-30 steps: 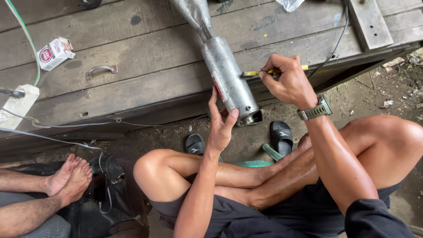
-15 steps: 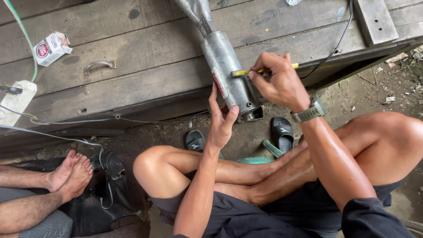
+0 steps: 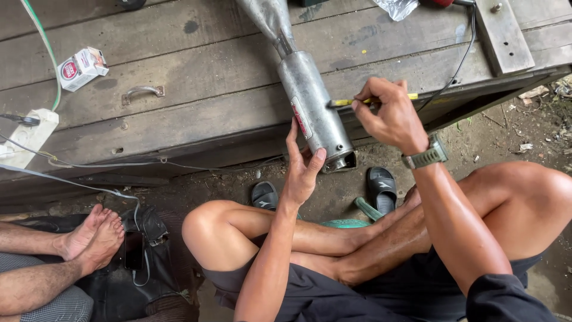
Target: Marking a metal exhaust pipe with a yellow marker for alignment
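Fingertips of my left hand [image 3: 302, 173] press open against the grey metal exhaust pipe [image 3: 310, 107] lying on the wooden platform [image 3: 196, 77]; my right hand [image 3: 387, 116] pinches a yellow marker [image 3: 348, 102] at its side. Round and unclamped, I judge it could roll, skewing my stroke

Soft, even daylight fell from above, bright but without hard edges. The metal pipe [image 3: 310, 104] carried a dull sheen along its top, no harsh glare. Deep shadow sat under the bench [image 3: 196, 77] edge and between the knees. The picture was sharp throughout, with slight wide-angle stretching at the corners.
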